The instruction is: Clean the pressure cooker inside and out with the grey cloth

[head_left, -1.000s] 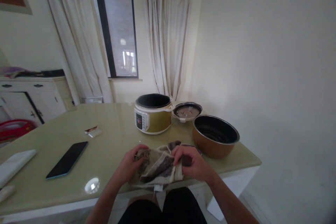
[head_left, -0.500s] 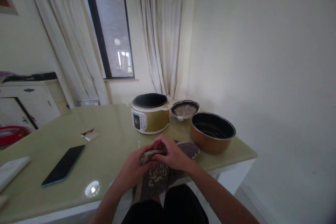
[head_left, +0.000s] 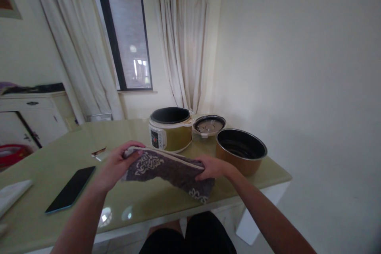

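Note:
A grey-brown cloth (head_left: 175, 168) with a cream pattern and a pale edge is stretched between my hands, over the table's near edge. My left hand (head_left: 120, 164) grips its left end, thumb on the near side. Closed on the right part is my right hand (head_left: 211, 166), and a corner hangs below it. Just behind the cloth stands a rice cooker body (head_left: 177, 133), white and gold-green, its top uncovered. Right of my right hand sits the copper-coloured inner pot (head_left: 238, 158), dark inside. Between and behind these two lies a round lid (head_left: 209, 125), inner side up.
On the pale green glossy table (head_left: 143, 202) a dark phone (head_left: 71, 188) lies to the left, with a small packet (head_left: 100, 154) beyond it. A white flat object (head_left: 13, 194) is at the far left. The wall (head_left: 312, 127) is close on the right.
My hands have moved apart, the left one leftward and the right one slightly right. The cloth, bunched between them before, is now spread out and lifted off my lap side.

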A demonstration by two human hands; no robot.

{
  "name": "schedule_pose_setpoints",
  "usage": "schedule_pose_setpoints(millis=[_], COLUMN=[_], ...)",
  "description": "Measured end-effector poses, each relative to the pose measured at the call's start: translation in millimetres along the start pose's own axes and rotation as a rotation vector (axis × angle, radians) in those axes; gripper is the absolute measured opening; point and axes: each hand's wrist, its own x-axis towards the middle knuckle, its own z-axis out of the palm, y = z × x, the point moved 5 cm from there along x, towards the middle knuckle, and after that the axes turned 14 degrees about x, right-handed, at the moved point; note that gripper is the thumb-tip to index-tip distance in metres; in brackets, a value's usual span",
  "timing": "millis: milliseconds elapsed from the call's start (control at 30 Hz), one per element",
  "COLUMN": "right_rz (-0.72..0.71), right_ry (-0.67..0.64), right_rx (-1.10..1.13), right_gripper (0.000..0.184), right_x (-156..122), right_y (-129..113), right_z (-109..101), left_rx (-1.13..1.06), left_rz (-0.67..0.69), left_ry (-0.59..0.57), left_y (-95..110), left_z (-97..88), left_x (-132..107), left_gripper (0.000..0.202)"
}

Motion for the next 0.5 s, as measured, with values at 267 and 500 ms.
schedule_pose_setpoints(millis=[267, 500], right_rz=[0.081, 0.11], right_ry=[0.226, 0.56], right_rx=[0.286, -0.046], right_gripper=[0.042, 0.059], right_x=[-0.9, -2.4], right_y=[31.3, 58.9], right_z=[-15.8, -0.1], left_rx=[0.328, 0.606], left_rz=[-0.13, 0.247], left_ry=[-0.089, -0.333], left_y=[-93.4, -89.2], left_z=[28.3, 104.1], left_x=[16.7, -44.6], left_gripper=[0.037, 0.057])
